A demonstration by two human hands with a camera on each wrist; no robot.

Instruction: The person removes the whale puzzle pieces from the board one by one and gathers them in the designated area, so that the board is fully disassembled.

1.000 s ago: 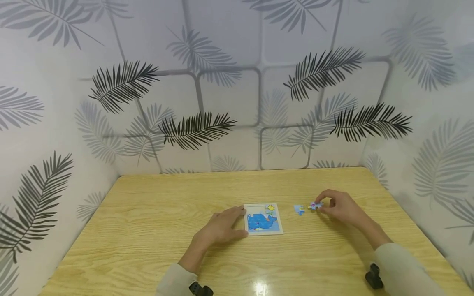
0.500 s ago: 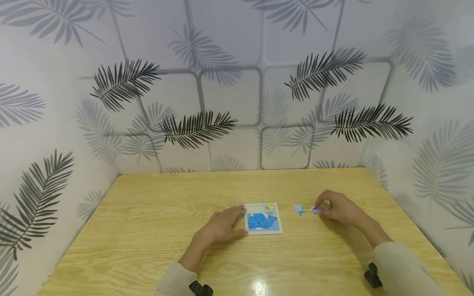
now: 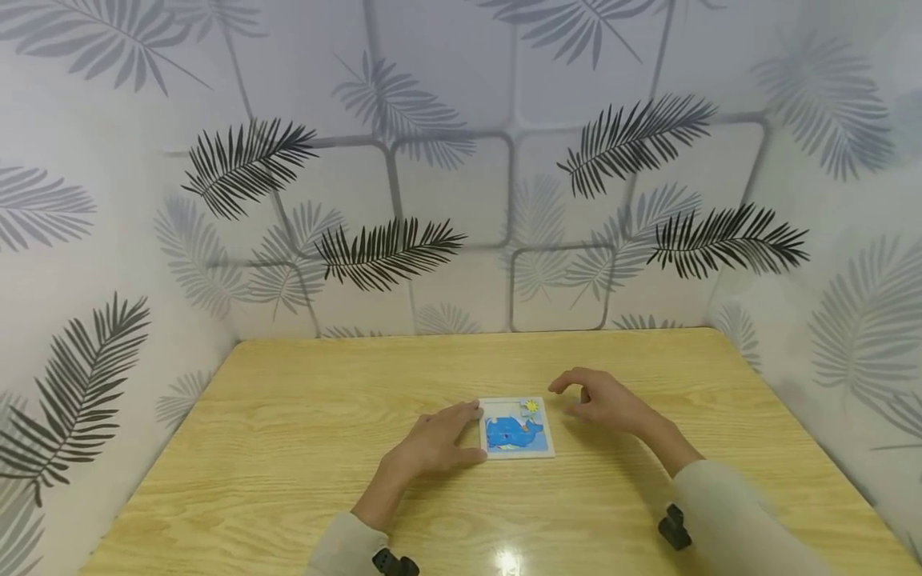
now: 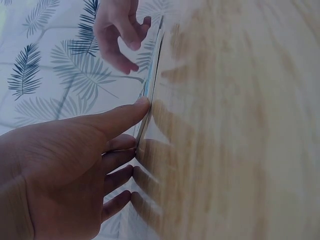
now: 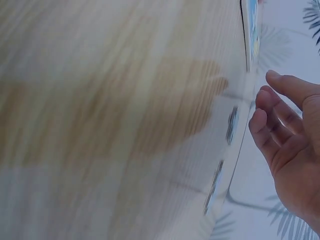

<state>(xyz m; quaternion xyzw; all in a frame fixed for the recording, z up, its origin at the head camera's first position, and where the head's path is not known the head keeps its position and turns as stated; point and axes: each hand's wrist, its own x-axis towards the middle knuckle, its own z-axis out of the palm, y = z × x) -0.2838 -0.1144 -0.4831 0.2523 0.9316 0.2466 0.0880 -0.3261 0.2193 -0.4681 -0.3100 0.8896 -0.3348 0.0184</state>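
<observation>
A white-framed jigsaw puzzle (image 3: 517,429) with a blue whale and a yellow sun lies flat on the table; a pale unfilled area shows above the whale. My left hand (image 3: 437,442) rests at its left side, fingertips and thumb touching the frame near the corners. In the left wrist view, that hand's thumb (image 4: 125,117) lies along the frame's edge. My right hand (image 3: 608,402) is just right of the puzzle, thumb and fingers apart, holding nothing. Two loose puzzle pieces, one (image 5: 232,125) nearer the frame and another (image 5: 214,187) farther off, lie below it, hidden in the head view.
The wooden table (image 3: 324,416) reaches back to a wall (image 3: 461,296) with a leaf pattern. More patterned wall stands at the left and right sides. Dark wrist-worn devices sit on both sleeves.
My right hand has let go of the loose puzzle piece at the right and moved left, closer to the puzzle. My left hand has stayed at the frame's left side.
</observation>
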